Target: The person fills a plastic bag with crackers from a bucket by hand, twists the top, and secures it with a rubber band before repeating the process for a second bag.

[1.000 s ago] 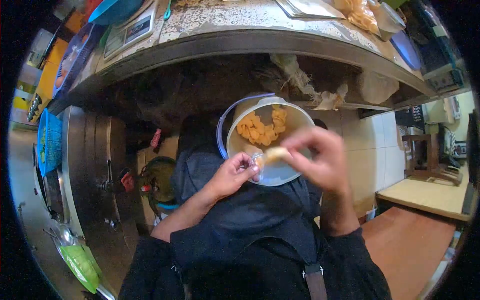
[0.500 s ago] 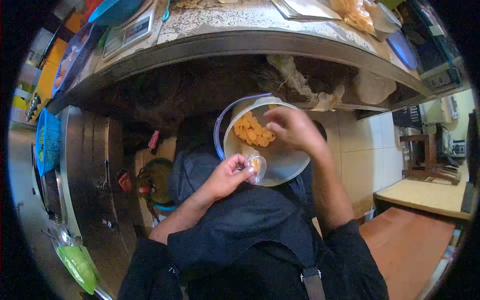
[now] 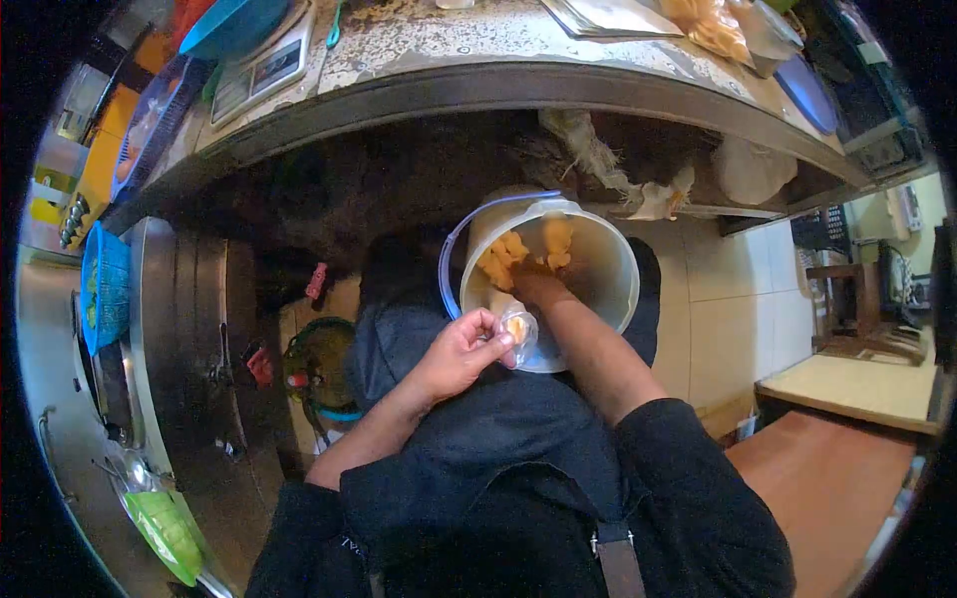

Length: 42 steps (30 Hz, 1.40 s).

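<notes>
A white round bucket [image 3: 631,294] with a purple handle [image 3: 446,261] stands between my knees. Orange chip-like pieces [image 3: 492,265] lie inside it on the far left side, with another clump at the far wall. My left hand [image 3: 457,357] pinches a small clear plastic bag [image 3: 519,328] over the near left rim, and a bit of orange shows in the bag. Deep in the bucket, my right hand [image 3: 540,287] reaches in among the chips; its fingertips are hidden.
Ahead runs a worn counter [image 3: 419,45] bearing a scale [image 3: 269,75], a blue bowl [image 3: 227,25] and a bag of orange pieces [image 3: 713,28]. A blue basket [image 3: 108,289] is at left. A wooden bench [image 3: 822,473] stands at right.
My right hand has come down from above the bucket into the chips, and the chip pile has shifted. My left hand still holds the bag at nearly the same spot.
</notes>
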Motion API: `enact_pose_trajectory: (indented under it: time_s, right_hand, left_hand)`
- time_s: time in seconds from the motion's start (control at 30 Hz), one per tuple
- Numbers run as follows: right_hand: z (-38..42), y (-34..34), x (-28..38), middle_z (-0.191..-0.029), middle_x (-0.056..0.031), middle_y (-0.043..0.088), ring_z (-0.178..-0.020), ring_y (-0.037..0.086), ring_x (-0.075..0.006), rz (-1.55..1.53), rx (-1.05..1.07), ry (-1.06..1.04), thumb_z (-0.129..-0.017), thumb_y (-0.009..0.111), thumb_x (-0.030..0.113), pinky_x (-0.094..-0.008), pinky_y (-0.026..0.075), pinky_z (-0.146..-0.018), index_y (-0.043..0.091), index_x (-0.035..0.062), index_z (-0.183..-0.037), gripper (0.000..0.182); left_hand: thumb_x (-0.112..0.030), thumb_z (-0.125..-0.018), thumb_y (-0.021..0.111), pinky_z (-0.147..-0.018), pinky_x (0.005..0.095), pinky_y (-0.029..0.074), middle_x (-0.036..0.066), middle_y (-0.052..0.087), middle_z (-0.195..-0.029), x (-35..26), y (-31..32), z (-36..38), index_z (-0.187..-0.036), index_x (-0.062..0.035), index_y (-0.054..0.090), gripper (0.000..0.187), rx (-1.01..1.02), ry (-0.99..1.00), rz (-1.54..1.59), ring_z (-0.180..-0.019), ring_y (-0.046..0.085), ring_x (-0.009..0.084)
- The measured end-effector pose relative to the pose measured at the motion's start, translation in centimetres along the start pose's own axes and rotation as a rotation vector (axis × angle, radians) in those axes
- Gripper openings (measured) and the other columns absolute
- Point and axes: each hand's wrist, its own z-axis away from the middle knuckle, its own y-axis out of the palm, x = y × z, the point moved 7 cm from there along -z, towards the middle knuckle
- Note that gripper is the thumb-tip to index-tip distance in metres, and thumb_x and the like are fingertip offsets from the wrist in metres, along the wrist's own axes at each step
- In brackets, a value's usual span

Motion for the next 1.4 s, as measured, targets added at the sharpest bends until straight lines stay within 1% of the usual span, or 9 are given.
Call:
enact_pose_trajectory:
  time_s: [0.13,0.33,0.43,0.53,0.77,1.03,1.13,1.33,1.4]
  right_hand:
    - [3.4,-2.7,1.3,-0.114,-0.0250,0.062,-0.103,0.063,-0.0349,-0.068,0.080,-0.004,-0.078,0.063,0.023,-0.0416,0.052,-0.081,0.067,0.0029,-0.107,0.035]
    - [6.5,-6.3,2.9,-0.101,-0.0220,0.067,-0.092,0.067,-0.0306,-0.040,0.098,-0.033,-0.079,0.063,0.023,-0.0400,0.053,-0.078,0.068,0.0001,-0.101,0.032]
    - [7.3,-8.4,1.7,-0.097,-0.0188,0.068,-0.084,0.067,-0.0271,-0.255,0.018,-0.089,-0.082,0.063,0.020,-0.0363,0.054,-0.074,0.065,-0.0024,-0.104,0.032]
    - [12.9,-12.3,0.0,-0.094,-0.0139,0.067,-0.074,0.065,-0.0199,-1.205,-0.205,-0.014,-0.086,0.063,0.018,-0.0295,0.054,-0.065,0.061,-0.0007,-0.106,0.028]
    - [19.9,-14.7,2.0,-0.094,-0.0081,0.063,-0.071,0.061,-0.0116,-2.003,-0.055,-0.210,-0.092,0.057,0.016,-0.0217,0.049,-0.054,0.054,0.0083,-0.104,0.015]
    - [19.2,-12.7,3.0,-0.089,-0.0046,0.062,-0.068,0.060,-0.0085,-1.546,-0.186,-0.139,-0.089,0.062,0.015,-0.0213,0.044,-0.047,0.054,0.0053,-0.103,0.019]
    - [19.7,-13.6,3.3,-0.088,-0.0040,0.062,-0.070,0.059,-0.0075,-1.387,-0.248,-0.129,-0.089,0.062,0.013,-0.0216,0.046,-0.050,0.055,0.0034,-0.103,0.018]
    - [21.6,-17.3,3.4,-0.086,-0.0040,0.064,-0.072,0.060,-0.0096,-1.046,-0.721,-0.332,-0.086,0.062,0.009,-0.0263,0.051,-0.061,0.060,-0.0019,-0.099,0.017]
    - [22.1,-17.8,2.8,-0.088,-0.0071,0.066,-0.073,0.062,-0.0122,-1.026,-0.696,-0.233,-0.085,0.063,0.010,-0.0278,0.052,-0.065,0.061,-0.0006,-0.099,0.018]
  left_hand:
    - [-0.013,-0.094,0.057,-0.076,0.0275,0.051,0.005,0.059,-0.088,0.1,0.3,-0.4,-0.099,-0.0035,0.049,0.013,0.013,-0.005,0.005,-0.080,0.061,0.0118]
    - [-0.013,-0.094,0.057,-0.077,0.0277,0.050,0.005,0.059,-0.089,0.3,0.2,-0.2,-0.099,-0.0041,0.049,0.013,0.001,-0.001,0.011,-0.082,0.061,0.0122]
    - [-0.015,-0.095,0.056,-0.079,0.0283,0.050,0.006,0.059,-0.090,0.1,0.0,-0.4,-0.100,-0.0039,0.048,0.014,-0.019,-0.002,0.038,-0.084,0.061,0.0130]
    - [-0.016,-0.096,0.053,-0.081,0.0305,0.050,0.007,0.059,-0.092,0.5,-0.4,-0.8,-0.103,-0.0041,0.046,0.015,-0.076,-0.016,0.131,-0.085,0.061,0.0148]
    - [-0.020,-0.097,0.049,-0.080,0.0356,0.052,0.006,0.058,-0.090,-0.8,0.7,-3.4,-0.107,-0.0088,0.045,0.015,-0.081,-0.093,0.514,-0.081,0.061,0.0176]
    - [-0.017,-0.095,0.055,-0.078,0.0323,0.051,0.005,0.057,-0.094,-0.2,0.6,-3.9,-0.106,-0.0088,0.046,0.016,-0.095,-0.047,0.511,-0.080,0.060,0.0151]
    - [-0.014,-0.093,0.057,-0.078,0.0311,0.051,0.004,0.057,-0.094,-0.2,0.5,-3.7,-0.105,-0.0079,0.048,0.016,-0.117,-0.053,0.504,-0.079,0.059,0.0140]
    - [-0.010,-0.093,0.057,-0.077,0.0291,0.051,0.004,0.057,-0.092,0.0,0.5,-4.4,-0.105,-0.0049,0.050,0.015,-0.136,-0.022,0.459,-0.077,0.058,0.0125]
    - [-0.010,-0.093,0.056,-0.077,0.0283,0.051,0.004,0.057,-0.092,0.0,0.5,-4.4,-0.104,-0.0042,0.049,0.015,-0.153,-0.025,0.459,-0.077,0.057,0.0125]
